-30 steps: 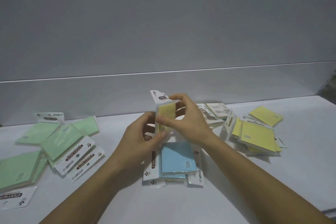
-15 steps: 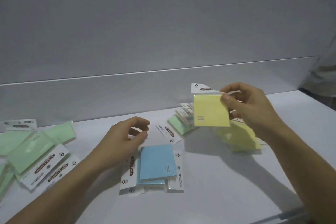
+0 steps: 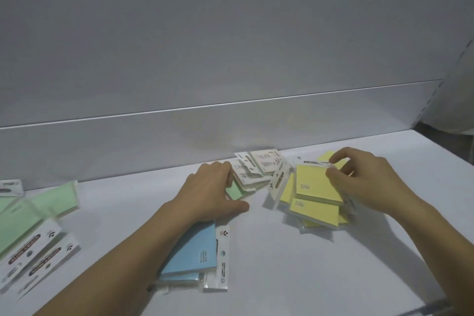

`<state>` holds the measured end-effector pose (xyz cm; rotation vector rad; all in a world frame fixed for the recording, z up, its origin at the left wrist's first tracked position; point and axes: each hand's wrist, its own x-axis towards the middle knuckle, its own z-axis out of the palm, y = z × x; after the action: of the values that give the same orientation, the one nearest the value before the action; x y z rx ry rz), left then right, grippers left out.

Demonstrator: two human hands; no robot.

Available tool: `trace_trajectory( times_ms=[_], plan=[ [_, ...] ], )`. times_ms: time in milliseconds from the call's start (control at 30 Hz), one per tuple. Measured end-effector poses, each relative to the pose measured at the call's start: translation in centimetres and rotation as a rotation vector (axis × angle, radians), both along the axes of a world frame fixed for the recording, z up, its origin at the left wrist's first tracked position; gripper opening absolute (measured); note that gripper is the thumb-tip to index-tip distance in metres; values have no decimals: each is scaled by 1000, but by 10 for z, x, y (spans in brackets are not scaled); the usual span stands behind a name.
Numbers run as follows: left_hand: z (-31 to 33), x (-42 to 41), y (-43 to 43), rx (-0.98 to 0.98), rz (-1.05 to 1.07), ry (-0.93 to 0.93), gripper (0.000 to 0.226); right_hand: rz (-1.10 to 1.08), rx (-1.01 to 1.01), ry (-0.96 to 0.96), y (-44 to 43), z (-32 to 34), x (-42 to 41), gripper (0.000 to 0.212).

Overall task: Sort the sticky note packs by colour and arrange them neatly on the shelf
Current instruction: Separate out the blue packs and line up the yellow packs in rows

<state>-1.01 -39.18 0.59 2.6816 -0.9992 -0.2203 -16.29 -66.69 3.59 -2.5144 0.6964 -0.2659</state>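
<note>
Right hand pinches the top yellow pack on the shelf's yellow pile. Left hand overlaps a green pack (fingertips hidden, grip unclear); its forearm half hides blue packs; green stack cut off left.

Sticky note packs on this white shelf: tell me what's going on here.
A person is sorting them by colour. The right hand pinches the header of a yellow plastic-wrapped sticky note pack lying atop the yellow pile. The left hand touches the unsorted heap of packs in the middle; whether its fingers grip one is unclear. Blue packs lie in front, green packs at far left.
</note>
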Motion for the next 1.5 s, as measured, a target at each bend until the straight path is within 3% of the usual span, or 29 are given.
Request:
trace_trajectory(
  times_ms=[100,167,267,433,500,667,767,867,967,1033,1133,1233,1333,1500],
  plan=[
    [0,1,0,-16,22,15,47,-19,-195,69,7,8,4,19],
    [2,2,3,-26,37,41,45,11,-256,11,13,15,14,19],
    [3,2,3,-75,58,91,47,231,-259,-65,26,24,46,16],
    [9,0,3,-102,121,130,49,612,-348,228,40,14,118,41],
    [9,-1,5,-95,151,129,48,659,-331,328,37,6,134,51],
    [9,0,15,-121,172,114,50,724,-267,369,30,4,140,69],
    [14,2,20,-218,200,132,48,729,-261,454,30,8,135,82],
    [21,6,25,-312,224,143,42,728,-286,395,30,5,135,74],
    [27,7,31,-348,245,134,40,729,-260,334,29,0,135,52],
    [31,6,35,-374,249,94,39,720,-222,237,29,-2,131,31],
    [36,0,44,-396,231,24,40,638,-210,32,30,-3,126,24],
    [37,-8,54,-309,173,-84,44,550,-86,-139,33,-1,121,23],
    [38,-14,66,-300,134,-213,37,493,225,-265,42,6,113,23],
    [37,-24,90,-410,124,-369,30,503,608,-254,66,16,106,25]
  ],
)
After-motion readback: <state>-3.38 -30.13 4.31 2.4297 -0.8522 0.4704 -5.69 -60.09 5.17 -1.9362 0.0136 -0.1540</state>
